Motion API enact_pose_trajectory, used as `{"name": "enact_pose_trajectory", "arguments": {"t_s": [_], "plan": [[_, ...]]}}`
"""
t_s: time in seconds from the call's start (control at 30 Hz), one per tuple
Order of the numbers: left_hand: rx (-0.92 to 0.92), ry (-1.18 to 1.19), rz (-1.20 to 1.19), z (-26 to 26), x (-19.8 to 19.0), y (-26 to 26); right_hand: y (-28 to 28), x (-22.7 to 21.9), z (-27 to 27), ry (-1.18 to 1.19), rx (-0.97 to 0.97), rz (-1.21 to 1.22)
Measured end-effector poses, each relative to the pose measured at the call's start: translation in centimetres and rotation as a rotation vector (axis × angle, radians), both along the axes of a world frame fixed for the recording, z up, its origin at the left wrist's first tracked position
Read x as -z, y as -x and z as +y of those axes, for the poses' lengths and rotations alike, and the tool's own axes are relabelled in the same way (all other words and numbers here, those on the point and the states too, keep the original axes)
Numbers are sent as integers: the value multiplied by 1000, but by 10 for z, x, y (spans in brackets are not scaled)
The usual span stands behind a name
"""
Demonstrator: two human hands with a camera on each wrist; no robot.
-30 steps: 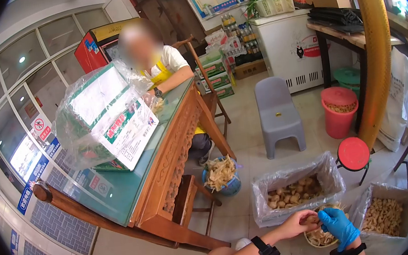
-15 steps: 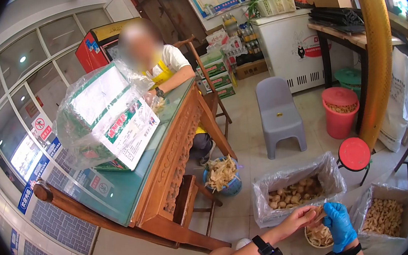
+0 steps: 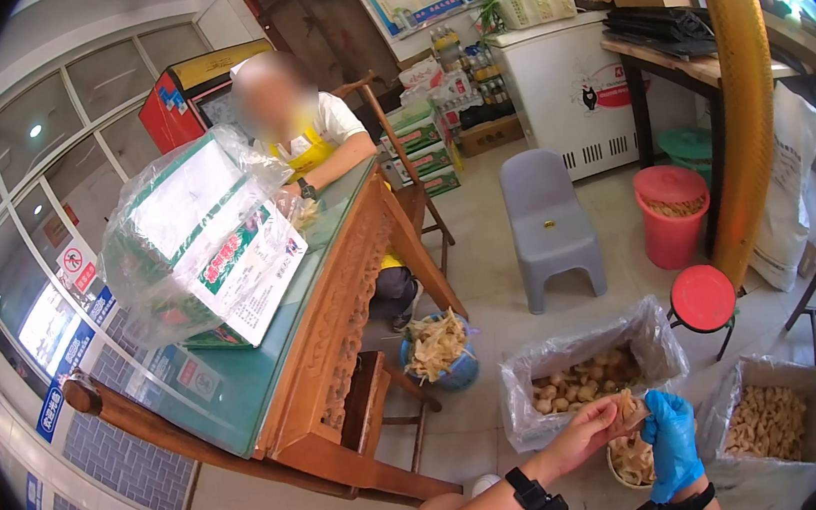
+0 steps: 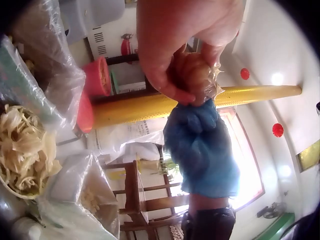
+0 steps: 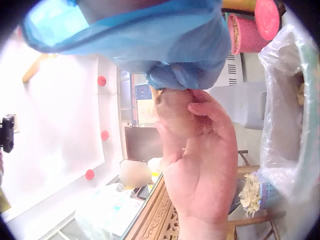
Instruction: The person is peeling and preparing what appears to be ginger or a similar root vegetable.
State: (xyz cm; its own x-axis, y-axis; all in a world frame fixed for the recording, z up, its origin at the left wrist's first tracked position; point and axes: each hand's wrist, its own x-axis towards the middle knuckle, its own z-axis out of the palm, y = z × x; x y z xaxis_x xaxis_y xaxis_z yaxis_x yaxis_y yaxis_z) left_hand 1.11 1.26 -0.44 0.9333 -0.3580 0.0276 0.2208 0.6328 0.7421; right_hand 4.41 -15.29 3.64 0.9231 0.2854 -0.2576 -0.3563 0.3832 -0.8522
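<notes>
My bare left hand (image 3: 589,433) grips a garlic bulb (image 4: 192,70) between thumb and fingers; pale papery skin stands off its side. The right hand (image 3: 673,441), in a blue glove, meets the bulb with curled fingers pinching its top end, as the right wrist view shows. Those gloved fingertips are partly hidden. Under the hands sits a round basket (image 4: 35,187) heaped with dry peels (image 4: 22,150). Just beyond, a plastic-lined box (image 3: 525,423) holds whole bulbs (image 3: 584,383). To the right, another lined box (image 3: 815,400) contains loose cloves (image 3: 764,424).
A wooden table (image 3: 340,363) with a glass top stands at the left, bearing a plastic-wrapped carton (image 3: 238,264). Behind it sits a person (image 3: 320,144) in a yellow apron. A blue bin (image 3: 457,375) of peels, grey chair (image 3: 551,229), red stool (image 3: 702,299) and yellow pole (image 3: 743,106) surround the boxes.
Both hands have risen a little together, still joined at the bulb, and the gloved hand has turned more upright. The head view has shifted slightly. The seated person stays at the table.
</notes>
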Motion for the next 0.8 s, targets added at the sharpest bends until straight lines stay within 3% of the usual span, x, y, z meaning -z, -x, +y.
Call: {"name": "enact_pose_trajectory", "arguments": {"t_s": [0.3, 0.4, 0.47, 0.53, 0.63, 0.8], "plan": [[11, 135, -23, -7, -9, -3, -1, -7, -5, 65, 57, -67], [1, -51, 42, -4, -7, -5, -8, 8, -13, 264, -22, -206], [-43, -385, 12, 0, -12, -4, -11, 10, -15, 394, -90, -276], [-27, -440, 1, 0, -15, -2, -7, -1, -13, 409, -176, -80], [-15, -493, 8, 0, -9, 0, -13, 8, -20, 398, -331, -35], [-114, -545, -127, -11, 10, 5, -11, 10, -14, 369, -291, -92]]}}
